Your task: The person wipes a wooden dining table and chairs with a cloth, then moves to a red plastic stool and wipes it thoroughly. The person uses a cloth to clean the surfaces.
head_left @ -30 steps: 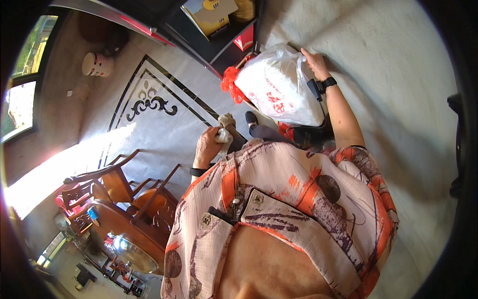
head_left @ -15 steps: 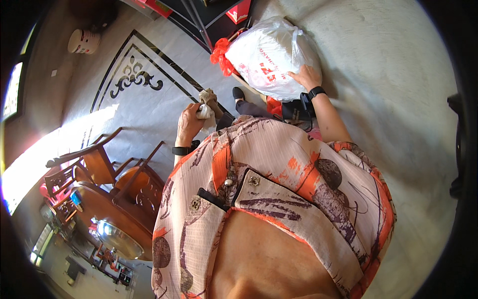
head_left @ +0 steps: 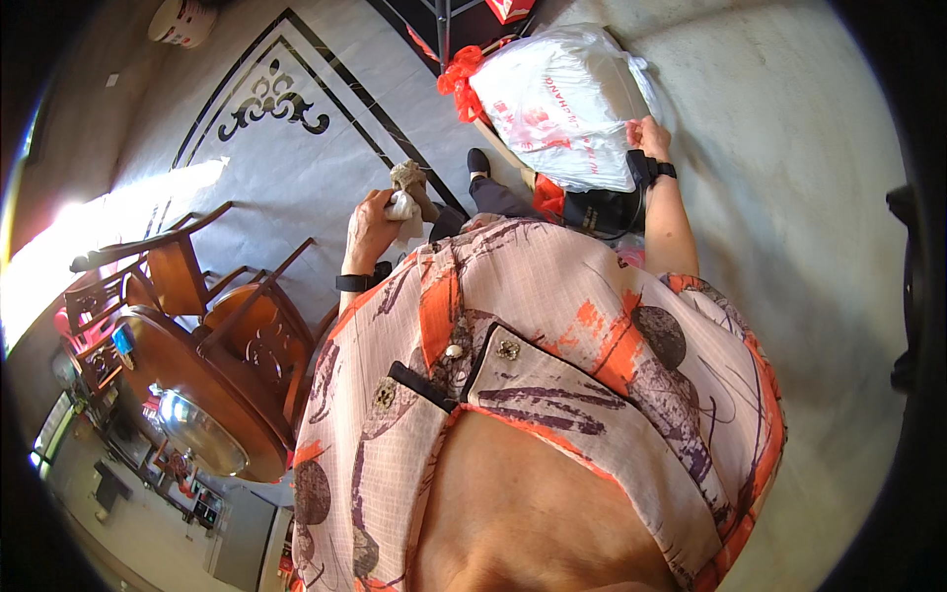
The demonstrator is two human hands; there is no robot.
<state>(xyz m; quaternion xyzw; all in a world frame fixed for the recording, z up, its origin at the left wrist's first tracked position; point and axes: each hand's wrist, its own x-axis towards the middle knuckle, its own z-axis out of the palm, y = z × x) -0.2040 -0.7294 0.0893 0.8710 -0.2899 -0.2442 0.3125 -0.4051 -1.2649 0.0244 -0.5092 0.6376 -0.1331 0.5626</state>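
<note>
Right hand [head_left: 651, 138], head view: shifting from the printed face of the white plastic bag [head_left: 543, 94] to its right edge, where the fingers are apparently pinching the film; their tips are partly hiding in the folds. White plastic bag, 1: resting ahead of the person, right of the black shoe [head_left: 478, 161], its contents not showing; a red plastic knot [head_left: 460, 84] is protruding at its left end. Left hand [head_left: 371, 227]: gripping 1 crumpled white wad [head_left: 400, 205]; a beige-brown item [head_left: 405, 176] is adjoining it, its kind proving hard to make out. Black item [head_left: 597, 212]: sitting below the bag, the patterned shirt [head_left: 533, 296] covering its near side. Bucket [head_left: 182, 22]: running off the upper edge. Wooden table [head_left: 187, 395]: standing at left, its right end passing behind a chair [head_left: 261, 331].
</note>
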